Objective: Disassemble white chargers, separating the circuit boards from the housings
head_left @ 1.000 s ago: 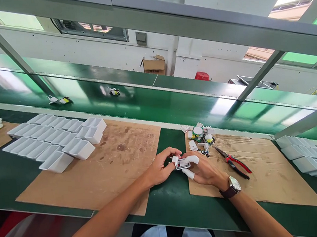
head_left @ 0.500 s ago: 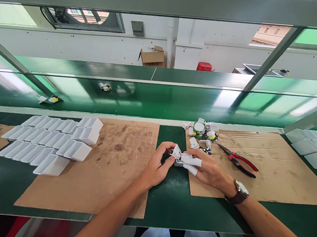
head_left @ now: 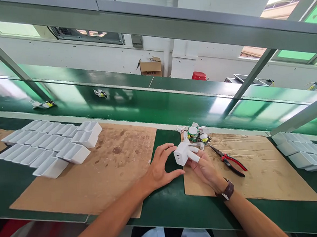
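Note:
Between the thumb and white-covered fingers of my right hand [head_left: 206,170] is a white power adapter [head_left: 180,154], its face with two small port slots turned toward me. My left hand [head_left: 160,168] is just left of the adapter, fingers curved and thumb spread, with nothing held. Just beyond the adapter lies a cluster of green circuit boards and white parts [head_left: 193,131]. Long-nose pliers [head_left: 228,160] with red and black handles rest on the right cardboard sheet [head_left: 264,176].
Rows of white open-topped plastic cases [head_left: 51,167] stand on the left cardboard sheet [head_left: 111,178]; more cases [head_left: 297,145] are at the far right. Small board assemblies [head_left: 100,93] lie on the green belt behind. A metal frame bar [head_left: 153,34] crosses overhead.
The adapter has been turned so its port face shows, and it is now in my right hand alone. My left hand has let go and spread its fingers. The view has tilted slightly.

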`<act>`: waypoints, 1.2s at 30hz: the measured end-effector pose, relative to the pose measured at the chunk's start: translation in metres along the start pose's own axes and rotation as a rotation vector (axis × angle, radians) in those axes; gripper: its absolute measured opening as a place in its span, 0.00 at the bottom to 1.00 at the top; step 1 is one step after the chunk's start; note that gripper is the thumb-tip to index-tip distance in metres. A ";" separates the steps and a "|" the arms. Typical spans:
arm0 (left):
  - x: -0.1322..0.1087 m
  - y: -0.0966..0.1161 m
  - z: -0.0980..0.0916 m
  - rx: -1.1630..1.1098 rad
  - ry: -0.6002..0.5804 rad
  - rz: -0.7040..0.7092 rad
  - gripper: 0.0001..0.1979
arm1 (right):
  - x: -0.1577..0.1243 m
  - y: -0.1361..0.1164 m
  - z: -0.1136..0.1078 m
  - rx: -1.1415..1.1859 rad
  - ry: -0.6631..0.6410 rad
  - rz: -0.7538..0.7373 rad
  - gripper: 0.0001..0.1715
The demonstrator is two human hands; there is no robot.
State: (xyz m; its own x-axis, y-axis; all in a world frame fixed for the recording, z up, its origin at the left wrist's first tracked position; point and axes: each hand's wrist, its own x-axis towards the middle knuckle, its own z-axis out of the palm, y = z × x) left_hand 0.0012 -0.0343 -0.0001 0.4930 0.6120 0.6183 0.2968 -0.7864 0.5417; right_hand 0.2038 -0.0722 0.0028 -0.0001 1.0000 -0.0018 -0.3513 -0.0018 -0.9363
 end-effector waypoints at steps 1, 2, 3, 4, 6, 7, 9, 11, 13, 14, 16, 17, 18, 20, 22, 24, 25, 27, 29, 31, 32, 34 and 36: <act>0.000 0.002 0.002 0.020 0.029 0.045 0.39 | -0.001 -0.001 0.003 0.057 -0.037 0.052 0.22; 0.000 0.003 0.003 0.037 0.061 0.091 0.37 | -0.002 -0.002 0.006 0.117 -0.071 0.112 0.22; -0.001 0.005 0.004 0.051 0.091 0.134 0.37 | -0.004 -0.002 0.009 0.159 -0.101 0.165 0.21; -0.001 0.006 0.005 0.064 0.113 0.172 0.39 | -0.005 -0.003 0.011 0.178 -0.124 0.201 0.21; -0.001 0.007 0.005 0.083 0.137 0.217 0.41 | -0.008 -0.002 0.013 0.187 -0.164 0.246 0.20; -0.001 0.007 0.005 0.089 0.143 0.224 0.42 | -0.009 -0.001 0.013 0.187 -0.181 0.259 0.20; -0.001 0.007 0.005 0.093 0.137 0.221 0.43 | -0.010 0.001 0.011 0.185 -0.199 0.275 0.22; -0.001 0.006 0.005 0.092 0.136 0.210 0.43 | -0.010 0.002 0.010 0.180 -0.200 0.284 0.22; -0.001 0.006 0.005 0.091 0.131 0.198 0.43 | -0.011 0.003 0.009 0.177 -0.191 0.289 0.21; -0.001 0.006 0.005 0.090 0.129 0.193 0.42 | -0.011 0.004 0.008 0.177 -0.188 0.291 0.20; 0.000 0.006 0.005 0.084 0.128 0.189 0.42 | -0.011 0.004 0.008 0.183 -0.187 0.292 0.20; 0.000 0.006 0.005 0.078 0.129 0.189 0.43 | -0.011 0.005 0.008 0.187 -0.188 0.292 0.19; 0.000 0.006 0.006 0.072 0.133 0.191 0.43 | -0.011 0.005 0.008 0.191 -0.190 0.291 0.19; 0.000 0.006 0.006 0.062 0.139 0.192 0.43 | -0.011 0.005 0.008 0.191 -0.191 0.297 0.19; 0.000 0.006 0.006 0.057 0.141 0.189 0.43 | -0.011 0.004 0.008 0.185 -0.191 0.306 0.19; 0.000 0.006 0.006 0.054 0.142 0.188 0.43 | -0.011 0.004 0.008 0.183 -0.193 0.310 0.20; 0.000 0.006 0.006 0.052 0.143 0.188 0.43 | -0.011 0.004 0.008 0.188 -0.197 0.308 0.20; 0.001 0.006 0.006 0.045 0.142 0.189 0.43 | -0.011 0.004 0.008 0.203 -0.208 0.300 0.20; 0.001 0.006 0.006 0.041 0.141 0.192 0.43 | -0.011 0.005 0.008 0.210 -0.216 0.296 0.20; 0.002 0.006 0.006 0.046 0.149 0.204 0.43 | -0.011 0.005 0.007 0.202 -0.218 0.298 0.21; 0.002 0.006 0.006 0.050 0.154 0.209 0.43 | -0.011 0.005 0.007 0.197 -0.219 0.298 0.22; 0.002 0.006 0.006 0.058 0.158 0.212 0.43 | -0.011 0.005 0.006 0.193 -0.223 0.291 0.24; 0.002 0.006 0.005 0.066 0.151 0.208 0.43 | -0.011 0.006 0.006 0.200 -0.224 0.280 0.24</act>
State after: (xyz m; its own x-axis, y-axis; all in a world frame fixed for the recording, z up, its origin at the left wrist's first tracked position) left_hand 0.0081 -0.0384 0.0013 0.4227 0.4386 0.7931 0.2571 -0.8972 0.3591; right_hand 0.1962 -0.0829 -0.0003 -0.3174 0.9364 -0.1498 -0.4837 -0.2958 -0.8237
